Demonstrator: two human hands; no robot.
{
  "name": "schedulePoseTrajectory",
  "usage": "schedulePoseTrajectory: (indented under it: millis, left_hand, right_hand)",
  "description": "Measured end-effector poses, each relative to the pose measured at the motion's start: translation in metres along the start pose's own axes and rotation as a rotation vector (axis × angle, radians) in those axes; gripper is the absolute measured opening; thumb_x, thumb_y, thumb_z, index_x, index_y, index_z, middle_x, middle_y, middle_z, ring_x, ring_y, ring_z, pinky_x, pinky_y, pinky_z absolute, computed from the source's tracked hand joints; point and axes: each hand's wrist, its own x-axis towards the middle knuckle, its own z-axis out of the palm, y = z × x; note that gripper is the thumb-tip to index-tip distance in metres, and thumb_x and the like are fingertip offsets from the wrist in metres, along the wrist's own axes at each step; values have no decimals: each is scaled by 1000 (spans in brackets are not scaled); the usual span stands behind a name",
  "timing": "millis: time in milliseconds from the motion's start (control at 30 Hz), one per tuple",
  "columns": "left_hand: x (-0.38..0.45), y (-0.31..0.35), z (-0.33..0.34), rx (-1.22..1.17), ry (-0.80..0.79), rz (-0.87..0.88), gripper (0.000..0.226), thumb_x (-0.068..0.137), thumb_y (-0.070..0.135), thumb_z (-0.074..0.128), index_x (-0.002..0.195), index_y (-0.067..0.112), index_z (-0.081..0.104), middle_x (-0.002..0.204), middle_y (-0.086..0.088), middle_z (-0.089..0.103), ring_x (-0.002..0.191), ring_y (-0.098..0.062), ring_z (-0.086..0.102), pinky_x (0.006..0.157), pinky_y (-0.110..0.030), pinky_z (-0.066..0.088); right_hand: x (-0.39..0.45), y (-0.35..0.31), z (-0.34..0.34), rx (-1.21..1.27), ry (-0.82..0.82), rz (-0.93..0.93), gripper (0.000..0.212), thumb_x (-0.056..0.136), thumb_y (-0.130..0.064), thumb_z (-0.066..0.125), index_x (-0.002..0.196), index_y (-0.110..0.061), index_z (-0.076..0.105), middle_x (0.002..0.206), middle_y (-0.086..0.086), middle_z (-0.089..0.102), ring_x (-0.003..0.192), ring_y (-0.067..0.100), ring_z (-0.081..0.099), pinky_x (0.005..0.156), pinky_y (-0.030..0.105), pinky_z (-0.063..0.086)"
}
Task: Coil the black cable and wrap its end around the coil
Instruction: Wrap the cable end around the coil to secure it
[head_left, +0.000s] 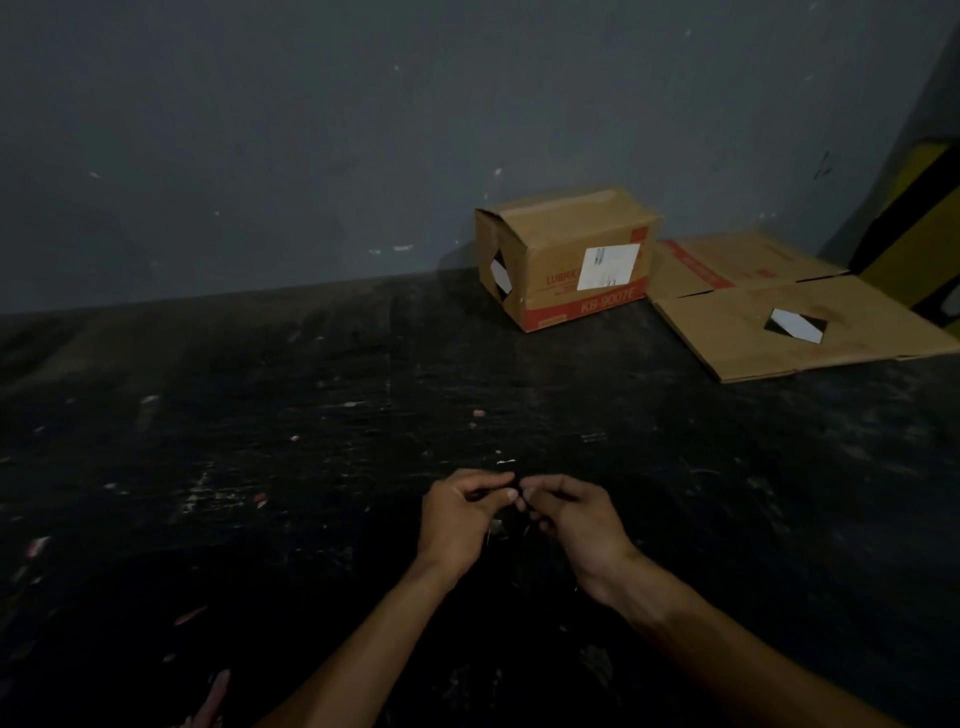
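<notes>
My left hand and my right hand are held close together above the dark floor, fingertips nearly touching. Between them I make out a small dark piece of the black cable, pinched by the fingers of both hands. The cable is almost lost against the black floor in the dim light. A thin strand seems to hang below the hands near the left palm, but its coil and length cannot be made out.
A closed cardboard box stands against the grey wall at the back right. A flattened cardboard sheet lies beside it. A yellow and black object leans at the far right. The floor is dark and scuffed.
</notes>
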Motion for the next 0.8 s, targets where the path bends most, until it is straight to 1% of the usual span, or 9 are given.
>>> schedulePoseTrajectory:
  millis: [100,167,300,433,533,600,667,733,800]
  left_hand:
    - [-2,-2,-4,15,-51,3,22,77,11,78,91,27,77,99,3,73,94,-6,69,86,-17,51]
    - [-4,-3,-7,32,-73,21,23,77,11,78,88,31,76,98,5,73,94,-8,69,87,-19,51]
    - [-7,-4,-7,98,-113,39,34,76,5,78,83,38,74,95,11,72,91,-6,69,90,-25,53]
    - [-9,-4,-7,94,-118,4,40,72,5,80,90,39,67,89,6,74,88,-9,70,88,-30,55]
    - [-10,-3,-7,68,-108,-24,43,70,5,82,93,30,56,85,1,75,86,-12,71,85,-30,55]
    - [-10,-2,-6,65,-122,-16,43,69,2,82,92,26,54,84,-1,75,85,-13,72,86,-31,56]
    - [-9,-2,-7,72,-152,-10,43,69,2,82,91,26,53,83,-1,76,85,-13,72,86,-31,56]
    - [-8,-2,-9,91,-179,-11,42,69,3,82,90,26,53,83,-2,76,84,-13,72,83,-31,57]
    - [-6,-4,-11,115,-195,-2,42,68,4,83,89,24,53,83,-2,76,82,-12,72,79,-30,57]
  right_hand:
    - [1,2,-5,136,-61,36,17,80,4,67,94,-5,72,83,12,71,79,19,59,70,24,47]
    - [-1,5,-8,97,-94,26,24,80,4,67,102,-5,71,89,11,72,82,18,64,71,23,50]
    - [-4,7,-9,-365,-45,-144,20,86,-11,66,104,-19,70,99,-3,71,91,6,67,77,17,53]
    - [-1,5,-13,-566,-20,-279,12,88,-19,65,97,-25,72,95,-11,71,90,-2,64,79,13,49]
    - [3,8,-18,-770,-14,-418,9,87,-20,66,92,-25,70,96,-10,65,95,0,58,85,18,45]
    - [6,10,-22,-853,-5,-514,6,86,-18,66,90,-22,69,101,-8,57,99,5,54,89,21,43]
    - [7,9,-24,-849,-30,-526,7,86,-17,65,87,-23,67,112,-6,55,107,4,52,94,23,42]
    - [6,8,-23,-806,-71,-471,12,88,-16,63,84,-27,63,109,-8,62,101,3,59,89,24,47]
    - [4,8,-22,-781,-73,-411,11,88,-17,63,82,-26,61,92,-7,69,85,6,65,74,26,54]
